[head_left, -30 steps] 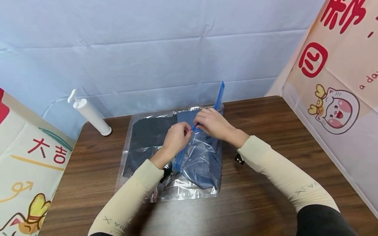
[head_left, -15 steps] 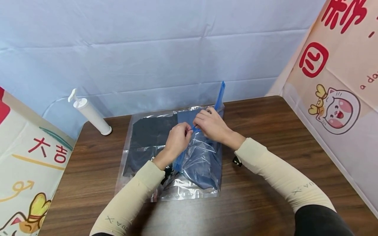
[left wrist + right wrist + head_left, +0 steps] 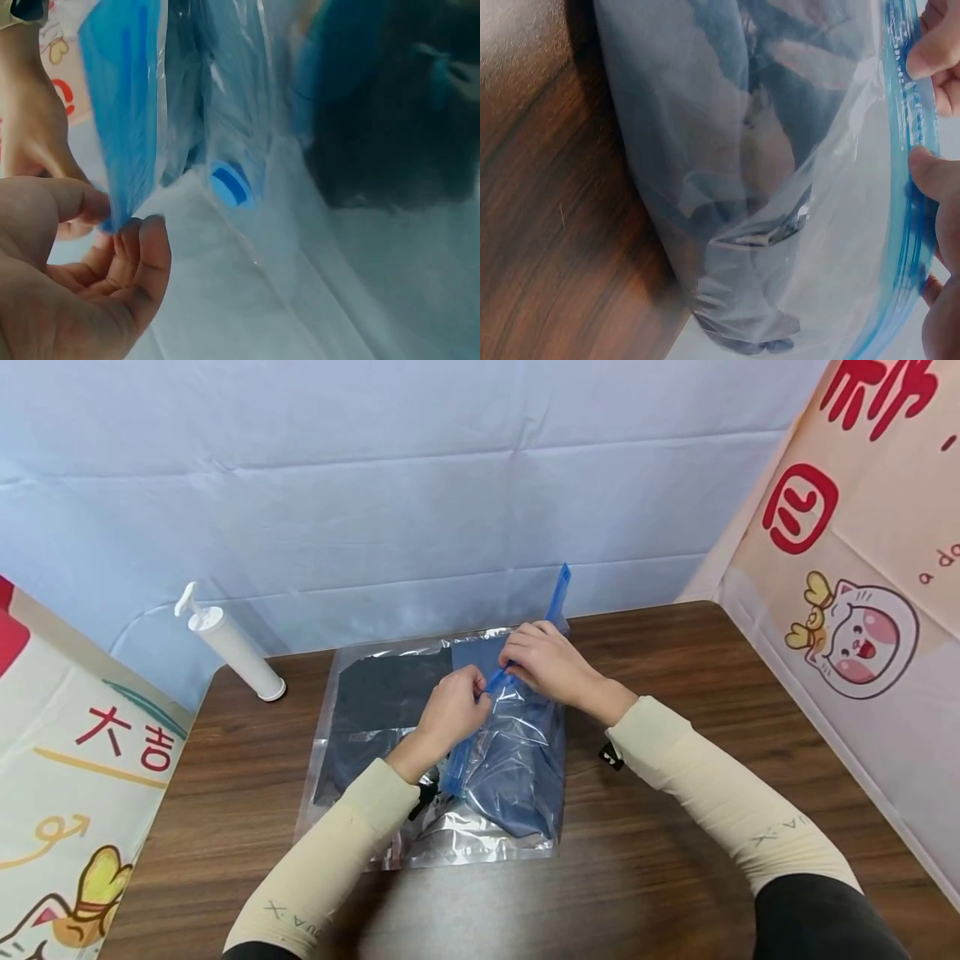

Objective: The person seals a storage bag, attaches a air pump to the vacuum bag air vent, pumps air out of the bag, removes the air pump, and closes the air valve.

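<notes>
A clear plastic vacuum storage bag (image 3: 495, 852) lies on the table, with dark folded cloth (image 3: 386, 693) and blue-grey cloth (image 3: 517, 785) inside. Its blue zip strip (image 3: 557, 593) runs across the bag, the far end sticking up. My left hand (image 3: 452, 706) pinches this strip near its middle, between thumb and fingers. Just beyond, my right hand (image 3: 551, 664) grips the same strip, its thumb (image 3: 930, 169) pressed on it in the right wrist view. A blue valve cap (image 3: 231, 185) shows on the bag in the left wrist view.
A white hand pump (image 3: 238, 647) stands at the table's back left corner. Pale cloth (image 3: 375, 510) hangs behind the wooden table (image 3: 660, 668), and printed cloths hang at both sides. Small black pieces sit by both wrists.
My right hand has shifted slightly away from the left one along the blue strip, so more of the strip shows between them. The left hand stays nearly in place.
</notes>
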{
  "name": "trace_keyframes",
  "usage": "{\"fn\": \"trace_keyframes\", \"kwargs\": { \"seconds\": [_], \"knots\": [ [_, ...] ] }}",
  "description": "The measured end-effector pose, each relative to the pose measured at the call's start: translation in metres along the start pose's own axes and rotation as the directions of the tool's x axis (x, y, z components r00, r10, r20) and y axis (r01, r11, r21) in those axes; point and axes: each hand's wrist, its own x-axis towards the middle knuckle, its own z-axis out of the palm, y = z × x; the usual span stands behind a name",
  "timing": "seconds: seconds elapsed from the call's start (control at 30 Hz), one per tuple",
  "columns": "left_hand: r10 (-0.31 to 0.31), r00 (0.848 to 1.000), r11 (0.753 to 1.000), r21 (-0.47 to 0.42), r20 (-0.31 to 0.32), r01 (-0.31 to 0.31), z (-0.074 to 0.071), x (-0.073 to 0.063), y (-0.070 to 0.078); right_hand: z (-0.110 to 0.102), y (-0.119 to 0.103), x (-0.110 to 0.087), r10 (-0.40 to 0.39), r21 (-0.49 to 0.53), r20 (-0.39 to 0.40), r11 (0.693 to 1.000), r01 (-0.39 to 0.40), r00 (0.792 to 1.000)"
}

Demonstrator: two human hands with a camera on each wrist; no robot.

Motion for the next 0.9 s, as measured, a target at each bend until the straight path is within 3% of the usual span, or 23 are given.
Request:
{"fn": "trace_keyframes", "kwargs": {
  "seconds": [0.13, 0.3, 0.5, 0.67, 0.9],
  "knots": [
    [0.012, 1.0, 1.0, 0.008, 0.002, -0.012, 0.0, 0.006, 0.007, 0.0, 0.0, 0.0, -0.003, -0.004, -0.006, 1.0, 0.003, 1.0],
    [0.053, 0.997, 0.996, 0.072, -0.056, -0.049, 0.002, 0.01, 0.011, 0.002, -0.002, -0.001, 0.001, -0.011, -0.01, 1.0, -0.001, 1.0],
    [0.133, 0.98, 0.982, 0.152, -0.146, -0.11, 0.008, 0.009, 0.009, 0.009, -0.004, -0.002, -0.016, -0.083, -0.052, 0.996, 0.012, 0.999],
    [0.157, 0.969, 0.983, 0.124, -0.189, -0.135, 0.014, 0.011, 0.003, 0.014, -0.006, -0.003, 0.008, -0.111, -0.079, 0.994, -0.017, 0.997],
    [0.096, 0.988, 0.994, 0.064, -0.123, -0.088, 0.014, 0.012, 0.001, 0.008, -0.004, -0.004, 0.081, -0.028, -0.046, 0.996, -0.083, 0.996]
  ]
}}
